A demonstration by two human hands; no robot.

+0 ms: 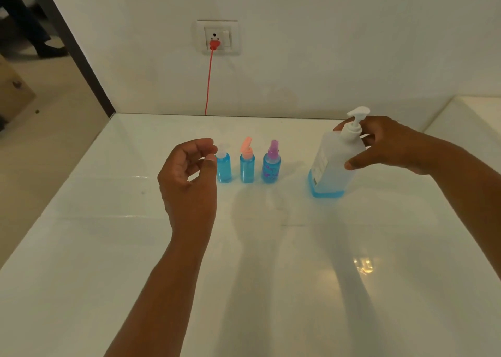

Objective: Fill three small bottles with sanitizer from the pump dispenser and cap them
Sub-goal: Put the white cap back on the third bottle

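Loosely curled left hand (pixel 188 172) empty beside bottles (pixel 247 164); right hand (pixel 379 145) around pump dispenser (pixel 334 161).

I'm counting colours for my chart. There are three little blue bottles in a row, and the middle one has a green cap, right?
Not quite. The head view shows the middle small blue bottle has an orange flip cap, not green. Three little bottles do stand in a row.

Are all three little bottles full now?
Nearly finished. All three small bottles hold blue liquid and wear tops, though the orange flip cap stands open. The right hand holds the nearly empty pump dispenser. The left hand holds nothing. Left: snap that cap shut.
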